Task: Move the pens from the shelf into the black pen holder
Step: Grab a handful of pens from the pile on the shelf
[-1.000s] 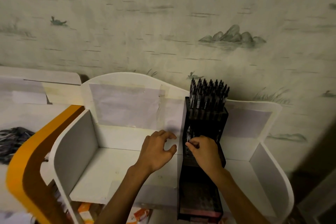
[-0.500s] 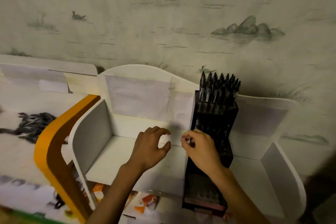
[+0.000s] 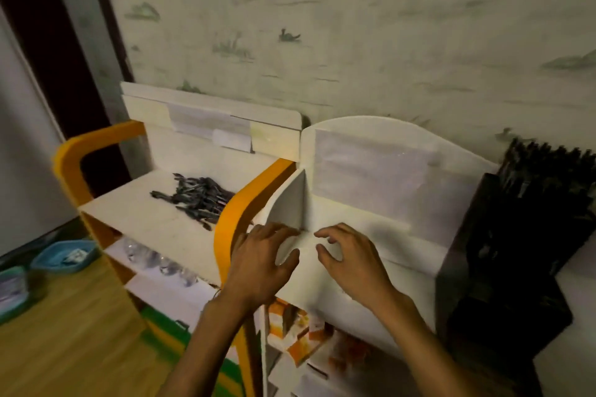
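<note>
Head view. The left hand [image 3: 258, 263] and the right hand [image 3: 351, 263] hang side by side over the front of the white shelf unit with a curved back panel [image 3: 371, 145]. Both hands have loosely curled, spread fingers and grasp nothing. The left fingertips sit against the white upright divider panel [image 3: 290, 203], with the orange curved side rail of the adjoining shelf [image 3: 232, 213] just beyond the left knuckles. Bare white shelf surface lies ahead of the right fingertips.

The loose heap of dark pens [image 3: 196, 196] lies on the flat white shelf board with orange sides [image 3: 145, 213], beyond the left hand's fingers, across the orange rail, and apart from them. Most pens lie flat, long axes roughly parallel, running from the board's middle toward the orange rail.

The tall black pen holder [image 3: 509, 235] stands well to the right of the right hand; its bundle of upright pens [image 3: 554, 164] points upward, blurred.
</note>
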A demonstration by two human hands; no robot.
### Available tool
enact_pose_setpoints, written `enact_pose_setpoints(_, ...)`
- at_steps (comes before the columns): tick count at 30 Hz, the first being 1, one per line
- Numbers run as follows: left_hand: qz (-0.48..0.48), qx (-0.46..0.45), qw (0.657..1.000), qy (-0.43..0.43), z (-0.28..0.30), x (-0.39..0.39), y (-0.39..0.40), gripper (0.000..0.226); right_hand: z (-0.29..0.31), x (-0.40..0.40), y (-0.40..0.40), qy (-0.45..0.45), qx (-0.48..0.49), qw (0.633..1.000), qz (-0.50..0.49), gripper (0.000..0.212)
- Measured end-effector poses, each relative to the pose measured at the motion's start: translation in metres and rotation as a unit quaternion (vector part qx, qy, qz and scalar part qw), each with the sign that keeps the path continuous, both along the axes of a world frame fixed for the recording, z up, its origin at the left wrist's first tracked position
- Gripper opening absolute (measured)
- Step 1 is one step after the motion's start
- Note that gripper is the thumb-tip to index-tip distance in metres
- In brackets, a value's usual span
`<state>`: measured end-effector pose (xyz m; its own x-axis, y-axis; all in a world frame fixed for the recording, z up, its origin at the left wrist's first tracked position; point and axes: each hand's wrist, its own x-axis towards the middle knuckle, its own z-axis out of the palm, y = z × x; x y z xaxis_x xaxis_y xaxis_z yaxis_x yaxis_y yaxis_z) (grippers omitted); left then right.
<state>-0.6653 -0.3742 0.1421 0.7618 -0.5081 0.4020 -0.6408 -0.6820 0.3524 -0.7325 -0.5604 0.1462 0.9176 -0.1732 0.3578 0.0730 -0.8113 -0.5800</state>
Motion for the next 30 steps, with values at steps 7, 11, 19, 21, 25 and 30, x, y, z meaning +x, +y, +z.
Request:
enact_pose_setpoints(7,0.055,0.031,0.998,-0.001,-0.012,0.045,0.145,0.042,-0.001,0.058,0.135,-0.016,0.02,0.999,0.039,0.018)
enact_pose_setpoints(11,0.077,0.04,0.996,0.008,-0.019,0.078,0.218,0.043,-0.013,0.097,0.203,-0.017,0.019,0.998,0.05,0.02)
enact_pose_setpoints(19,0.075,0.021,0.995,0.057,-0.037,0.138,0.308,0.038,-0.038,0.154,0.279,0.036,0.007,0.999,0.03,0.025)
enact_pose_setpoints(21,0.071,0.023,0.995,0.065,-0.043,0.159,0.322,0.038,-0.047,0.171,0.289,0.044,-0.005,0.999,0.021,0.024)
enact_pose_setpoints(25,0.059,0.026,0.995,0.079,-0.054,0.204,0.335,0.04,-0.063,0.207,0.297,0.061,-0.022,0.998,-0.009,0.024)
enact_pose_setpoints(30,0.042,0.048,0.995,0.077,-0.068,0.27,0.334,0.04,-0.086,0.259,0.297,0.079,-0.009,0.996,-0.036,0.027)
